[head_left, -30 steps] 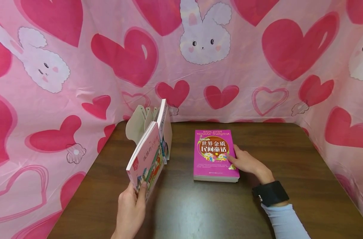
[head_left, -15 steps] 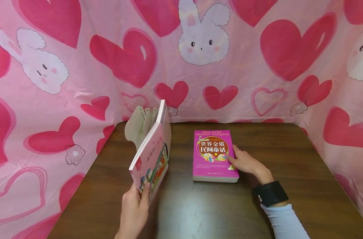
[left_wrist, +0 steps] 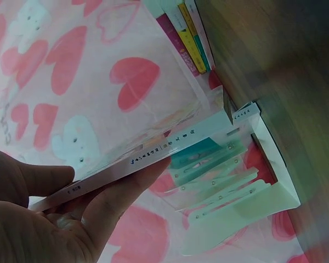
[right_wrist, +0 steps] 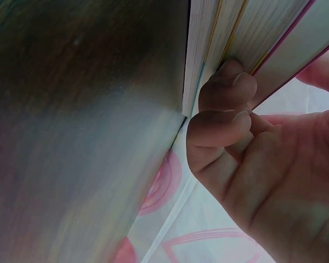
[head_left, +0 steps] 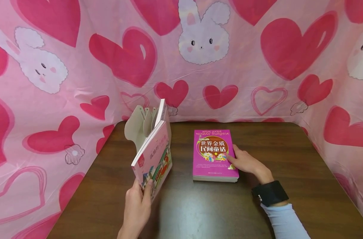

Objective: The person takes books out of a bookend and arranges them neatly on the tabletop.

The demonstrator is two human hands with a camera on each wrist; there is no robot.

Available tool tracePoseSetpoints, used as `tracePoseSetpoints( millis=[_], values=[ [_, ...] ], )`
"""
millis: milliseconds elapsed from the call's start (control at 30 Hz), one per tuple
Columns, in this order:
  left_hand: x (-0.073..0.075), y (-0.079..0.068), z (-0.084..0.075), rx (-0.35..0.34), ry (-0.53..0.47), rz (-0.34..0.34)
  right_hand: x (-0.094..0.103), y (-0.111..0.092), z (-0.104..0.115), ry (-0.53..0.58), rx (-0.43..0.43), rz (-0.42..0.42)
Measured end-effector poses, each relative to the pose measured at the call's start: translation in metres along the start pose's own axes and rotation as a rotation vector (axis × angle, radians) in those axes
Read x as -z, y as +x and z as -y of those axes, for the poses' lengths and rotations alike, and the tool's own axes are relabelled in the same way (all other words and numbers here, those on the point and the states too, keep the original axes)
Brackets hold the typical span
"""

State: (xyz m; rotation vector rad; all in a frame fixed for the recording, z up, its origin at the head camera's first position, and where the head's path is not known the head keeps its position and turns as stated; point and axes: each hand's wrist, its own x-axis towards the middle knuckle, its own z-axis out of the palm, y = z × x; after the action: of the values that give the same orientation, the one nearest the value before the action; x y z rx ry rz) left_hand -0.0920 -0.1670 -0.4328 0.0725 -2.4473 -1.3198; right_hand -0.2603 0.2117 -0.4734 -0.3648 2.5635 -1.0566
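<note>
My left hand [head_left: 137, 202] pinches a thin pink picture book [head_left: 154, 157] by its near end, thumb on the illustrated cover. The book stands on edge, tilted, its far end overlapping a white-spined book [head_left: 161, 111] in the pale desktop book rack [head_left: 135, 127]. In the left wrist view, the held book's white spine [left_wrist: 148, 156] points toward the rack [left_wrist: 244, 213]. My right hand [head_left: 250, 162] is at the right side of a stack of books topped by a purple storybook [head_left: 214, 167]. Its thumb rests on the cover; its curled fingers [right_wrist: 225, 129] touch the page edges [right_wrist: 214, 55].
The brown wooden table [head_left: 181, 212] carries everything. Behind it and at both sides hangs a pink cloth [head_left: 247, 66] with hearts and rabbits. Several thin dividers [left_wrist: 225, 186] stand in the rack, at the table's back left.
My left hand has moved the pink picture book rightward and slightly forward, so it covers more of the white-spined book. My right hand and the stack have stayed in place.
</note>
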Motion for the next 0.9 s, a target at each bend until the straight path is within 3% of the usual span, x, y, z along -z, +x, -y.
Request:
tracePoseSetpoints(
  millis=[200, 467, 900],
  values=[
    [-0.001, 0.005, -0.002, 0.033, -0.02, 0.03, 0.001, -0.001, 0.002, 0.016, 0.003, 0.002],
    [-0.005, 0.008, -0.003, 0.008, -0.045, 0.031, 0.002, 0.001, 0.0, 0.0, 0.012, -0.008],
    [-0.013, 0.016, -0.008, 0.072, -0.083, 0.058, 0.002, -0.001, 0.0, 0.017, 0.009, 0.005]
  ],
)
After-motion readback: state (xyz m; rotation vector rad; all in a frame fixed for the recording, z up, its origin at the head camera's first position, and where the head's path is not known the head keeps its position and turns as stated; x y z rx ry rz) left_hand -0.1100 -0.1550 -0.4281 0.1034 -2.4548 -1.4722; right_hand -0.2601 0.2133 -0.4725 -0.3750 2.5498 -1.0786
